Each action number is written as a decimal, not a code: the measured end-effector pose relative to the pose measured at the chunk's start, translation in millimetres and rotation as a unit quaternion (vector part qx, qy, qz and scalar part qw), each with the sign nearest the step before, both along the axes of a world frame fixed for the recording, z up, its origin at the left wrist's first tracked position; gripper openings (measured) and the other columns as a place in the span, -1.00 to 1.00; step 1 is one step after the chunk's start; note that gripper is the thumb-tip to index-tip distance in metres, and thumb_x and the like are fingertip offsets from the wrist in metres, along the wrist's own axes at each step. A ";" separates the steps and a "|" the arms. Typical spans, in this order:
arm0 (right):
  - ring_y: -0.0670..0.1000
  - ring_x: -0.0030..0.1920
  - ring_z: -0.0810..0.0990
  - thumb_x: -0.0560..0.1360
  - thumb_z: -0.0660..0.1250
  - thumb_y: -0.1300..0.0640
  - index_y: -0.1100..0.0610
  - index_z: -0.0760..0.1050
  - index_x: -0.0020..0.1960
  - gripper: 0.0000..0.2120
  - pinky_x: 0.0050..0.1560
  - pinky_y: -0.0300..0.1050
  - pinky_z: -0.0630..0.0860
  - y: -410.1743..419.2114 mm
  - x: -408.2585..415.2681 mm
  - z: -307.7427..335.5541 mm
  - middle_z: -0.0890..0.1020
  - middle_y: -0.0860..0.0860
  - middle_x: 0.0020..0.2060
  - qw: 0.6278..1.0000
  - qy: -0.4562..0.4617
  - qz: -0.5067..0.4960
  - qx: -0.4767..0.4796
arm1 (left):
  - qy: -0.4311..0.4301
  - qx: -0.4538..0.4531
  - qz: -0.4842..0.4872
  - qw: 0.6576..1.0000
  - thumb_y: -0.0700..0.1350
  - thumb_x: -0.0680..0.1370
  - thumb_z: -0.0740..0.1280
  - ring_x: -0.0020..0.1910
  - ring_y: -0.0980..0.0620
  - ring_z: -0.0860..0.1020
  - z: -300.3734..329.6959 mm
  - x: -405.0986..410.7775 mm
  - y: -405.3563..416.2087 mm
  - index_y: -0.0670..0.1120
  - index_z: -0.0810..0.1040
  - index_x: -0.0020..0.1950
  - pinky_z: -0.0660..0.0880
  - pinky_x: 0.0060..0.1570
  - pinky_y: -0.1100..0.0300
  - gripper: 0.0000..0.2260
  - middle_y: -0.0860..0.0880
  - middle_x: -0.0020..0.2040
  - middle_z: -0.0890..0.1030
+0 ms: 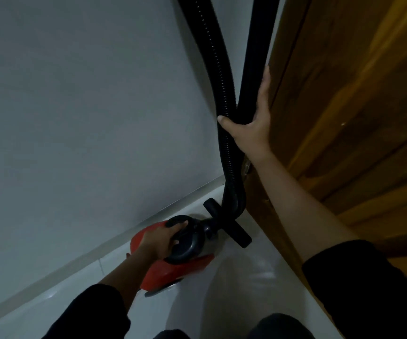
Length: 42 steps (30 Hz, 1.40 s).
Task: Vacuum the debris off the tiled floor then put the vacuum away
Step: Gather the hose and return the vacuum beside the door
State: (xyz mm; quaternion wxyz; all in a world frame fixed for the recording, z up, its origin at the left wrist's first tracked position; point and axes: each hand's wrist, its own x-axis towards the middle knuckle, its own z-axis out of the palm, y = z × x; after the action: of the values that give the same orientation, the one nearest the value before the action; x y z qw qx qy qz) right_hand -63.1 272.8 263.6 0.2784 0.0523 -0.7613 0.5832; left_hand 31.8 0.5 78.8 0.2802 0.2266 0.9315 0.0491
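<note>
Head view, item by item.

Vacuum [173, 265]: red canister with a dark top, on the tiled floor [246, 289] in the far corner, between the grey wall [87, 106] on the left and the wooden door [344, 118] on the right.

Left hand [163, 241]: I see it curled round the canister's carry handle.

Right hand [253, 123]: thumb hooked across the ribbed hose [222, 94] and smooth tube [251, 69], fingers laid flat along the door edge, pinning both upright.

Nozzle piece [226, 223]: lies crosswise just beyond the canister.

Risks, as I judge them: if my right hand lets go, the hose and tube may topple; the door could swing and trap them; the nozzle could snag.
</note>
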 end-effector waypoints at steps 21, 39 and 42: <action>0.07 0.28 0.35 0.27 0.54 -0.21 0.23 -0.12 0.62 0.23 0.31 0.04 0.44 -16.3 -25.6 -47.8 0.21 0.18 0.38 0.976 -0.101 -0.139 0.130 | -0.053 -0.065 0.046 0.995 0.11 0.58 0.20 0.35 -0.24 0.39 -35.2 -25.8 19.0 0.11 -0.05 0.58 0.47 0.21 -0.06 -0.36 -0.24 0.47 0.28; 0.14 0.56 -0.37 0.09 0.62 -0.33 0.17 -0.49 0.55 0.57 0.44 0.38 -0.32 -27.3 11.1 4.5 -0.41 0.17 0.55 0.927 -0.342 -0.069 0.141 | -0.024 0.075 0.130 0.988 0.09 0.57 0.27 0.43 -0.22 0.31 75.1 -1.3 54.0 -0.10 -0.13 0.58 0.34 0.37 -0.07 -0.24 -0.23 0.48 0.29; 0.12 0.57 -0.36 0.11 0.60 -0.34 0.17 -0.49 0.55 0.54 0.44 0.32 -0.35 -27.3 22.1 13.2 -0.40 0.13 0.56 0.920 -0.361 -0.063 0.138 | -0.016 0.091 0.132 0.987 0.08 0.57 0.28 0.42 -0.21 0.32 94.8 3.6 58.6 -0.11 -0.14 0.58 0.34 0.36 -0.06 -0.22 -0.23 0.47 0.30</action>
State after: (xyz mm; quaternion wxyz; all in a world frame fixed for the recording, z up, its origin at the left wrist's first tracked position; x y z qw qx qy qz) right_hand -41.0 245.5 276.8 0.0112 -0.1724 -0.8847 0.4330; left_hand 35.4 59.2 173.6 0.2642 0.1257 0.9403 0.1738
